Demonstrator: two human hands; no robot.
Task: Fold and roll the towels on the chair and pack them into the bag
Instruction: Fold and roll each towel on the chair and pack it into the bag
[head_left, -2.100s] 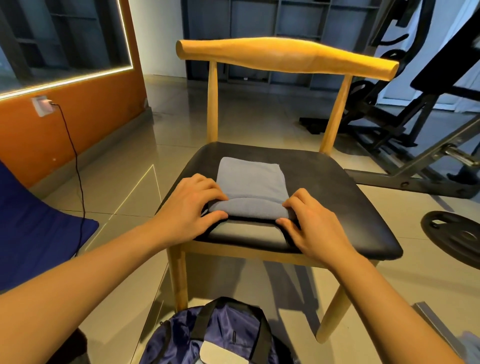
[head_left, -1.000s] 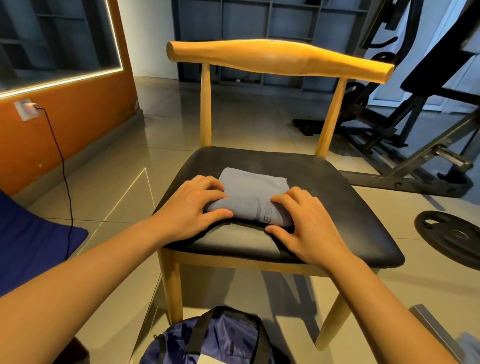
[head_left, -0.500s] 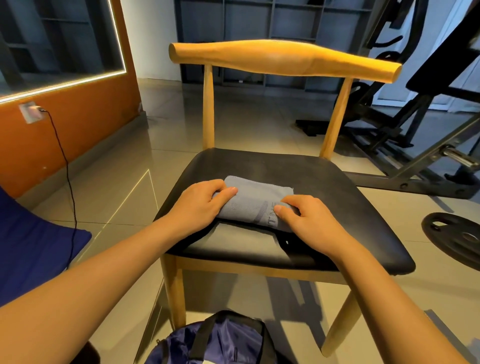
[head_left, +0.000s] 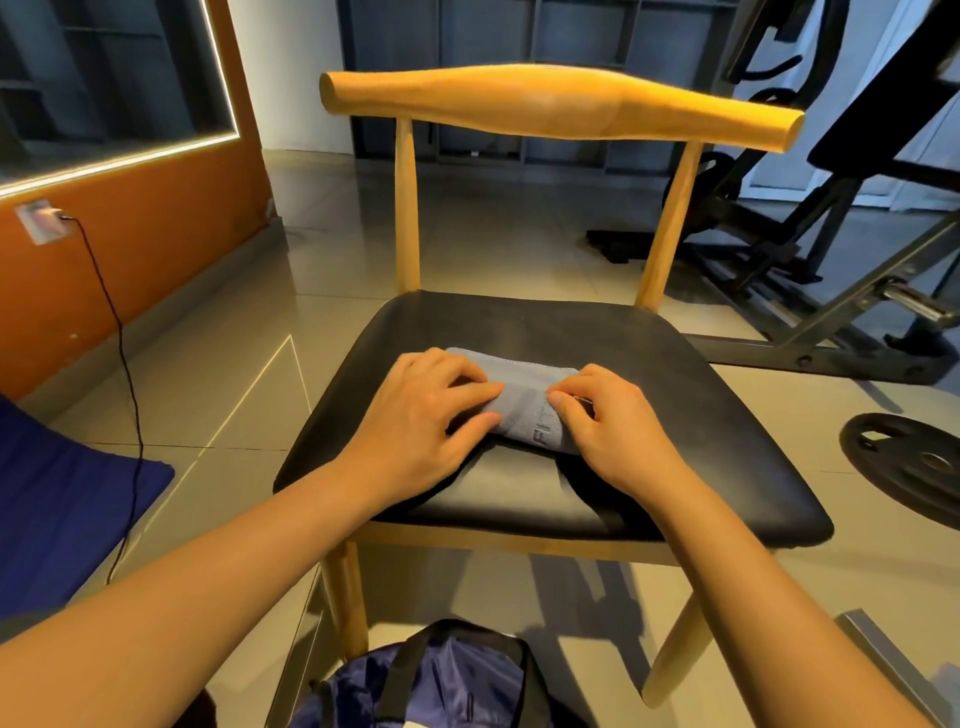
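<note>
A grey-blue towel (head_left: 524, 402) lies rolled into a short cylinder on the black seat of a wooden chair (head_left: 675, 395). My left hand (head_left: 421, 431) grips the roll's left end, fingers curled over the top and thumb under the near side. My right hand (head_left: 602, 421) grips the right end with bent fingers. White lettering shows on the roll's near face. A dark blue bag (head_left: 441, 680) with black straps stands open on the floor below the seat's front edge; its lower part is cut off by the frame.
Dark blue fabric (head_left: 62, 499) lies on the floor at left, beside a black cable (head_left: 124, 364) running from a wall socket. A black weight bench frame (head_left: 810, 291) and a weight plate (head_left: 914, 462) sit to the right on the tiled floor.
The towel went from a flat fold with a rolled near edge to a full roll, pushed away from me across the seat. Both hands moved forward with it.
</note>
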